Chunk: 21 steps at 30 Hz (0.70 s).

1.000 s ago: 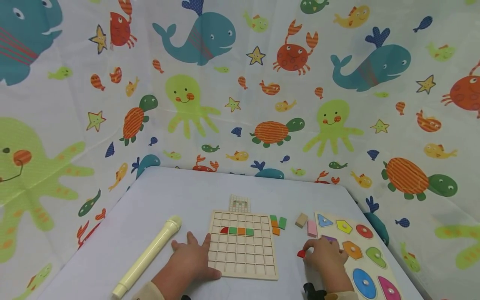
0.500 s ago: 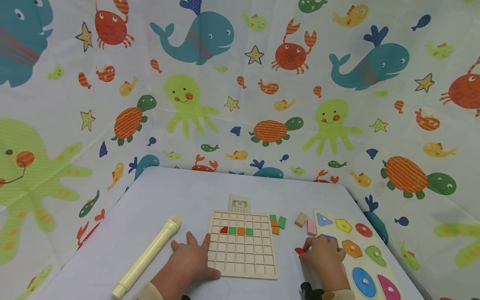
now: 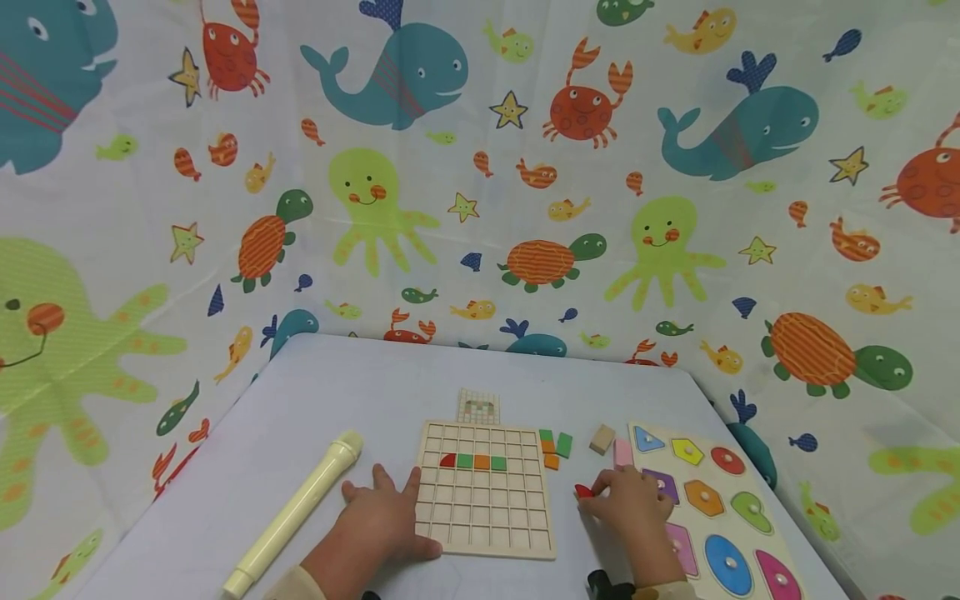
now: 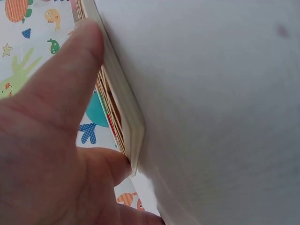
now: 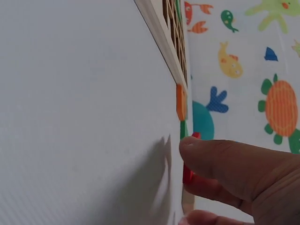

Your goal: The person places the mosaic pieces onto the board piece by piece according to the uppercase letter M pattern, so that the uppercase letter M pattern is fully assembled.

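Note:
My right hand [image 3: 630,508] pinches a small red tile [image 3: 583,492] with a rounded side, between thumb and fingers, just right of the wooden grid board [image 3: 487,521]. In the right wrist view the red tile [image 5: 188,174] shows between thumb [image 5: 211,154] and fingers. Along one row of the board lie a red rounded tile [image 3: 448,460], a green tile [image 3: 465,461], an orange tile [image 3: 482,462] and another green tile [image 3: 498,463]. My left hand [image 3: 378,521], fingers spread, rests at the board's left edge; the left wrist view shows fingers against that board edge [image 4: 133,136].
Loose green [image 3: 565,446] and orange tiles [image 3: 552,462] lie by the board's right edge. A small pattern card [image 3: 480,408] sits behind it. Tan [image 3: 602,439] and pink blocks [image 3: 623,454] stand near a shape puzzle [image 3: 693,475]. A cream tube [image 3: 300,508] lies at left.
My right hand has moved left and slightly away from me with the red tile, off the shape puzzle's edge toward the board. The left hand stays in place.

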Motion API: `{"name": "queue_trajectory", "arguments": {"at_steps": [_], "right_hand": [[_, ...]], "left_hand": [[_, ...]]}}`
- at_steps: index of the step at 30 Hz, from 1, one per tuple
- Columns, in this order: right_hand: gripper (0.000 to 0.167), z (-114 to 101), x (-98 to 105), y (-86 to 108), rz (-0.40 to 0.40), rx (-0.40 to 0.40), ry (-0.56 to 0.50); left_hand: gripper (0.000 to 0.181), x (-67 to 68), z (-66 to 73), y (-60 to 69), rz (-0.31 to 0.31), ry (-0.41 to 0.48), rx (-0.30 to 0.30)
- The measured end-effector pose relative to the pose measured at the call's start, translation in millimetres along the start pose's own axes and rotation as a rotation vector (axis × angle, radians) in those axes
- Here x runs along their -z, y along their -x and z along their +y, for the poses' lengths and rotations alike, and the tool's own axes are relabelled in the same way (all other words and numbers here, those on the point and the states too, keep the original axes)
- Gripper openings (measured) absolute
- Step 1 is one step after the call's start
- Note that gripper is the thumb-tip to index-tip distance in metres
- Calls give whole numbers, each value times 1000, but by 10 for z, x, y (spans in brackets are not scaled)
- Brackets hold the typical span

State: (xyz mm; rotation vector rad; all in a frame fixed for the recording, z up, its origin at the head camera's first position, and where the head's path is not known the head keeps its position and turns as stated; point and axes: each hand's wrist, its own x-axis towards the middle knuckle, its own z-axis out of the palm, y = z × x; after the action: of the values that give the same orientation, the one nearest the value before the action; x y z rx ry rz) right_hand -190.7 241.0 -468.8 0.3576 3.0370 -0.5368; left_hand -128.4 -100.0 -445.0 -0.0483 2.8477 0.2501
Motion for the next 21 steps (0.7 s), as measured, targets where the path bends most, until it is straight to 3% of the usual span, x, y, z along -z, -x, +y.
{"name": "queue_trajectory", "arguments": {"at_steps": [11, 21], "right_hand": [[23, -94, -25, 69, 37, 18, -20], [25, -279, -97, 55, 77, 85, -49]], "left_hand": [[121, -5, -1, -14, -2, -2, 4], [121, -9, -15, -15, -2, 4, 10]]}}
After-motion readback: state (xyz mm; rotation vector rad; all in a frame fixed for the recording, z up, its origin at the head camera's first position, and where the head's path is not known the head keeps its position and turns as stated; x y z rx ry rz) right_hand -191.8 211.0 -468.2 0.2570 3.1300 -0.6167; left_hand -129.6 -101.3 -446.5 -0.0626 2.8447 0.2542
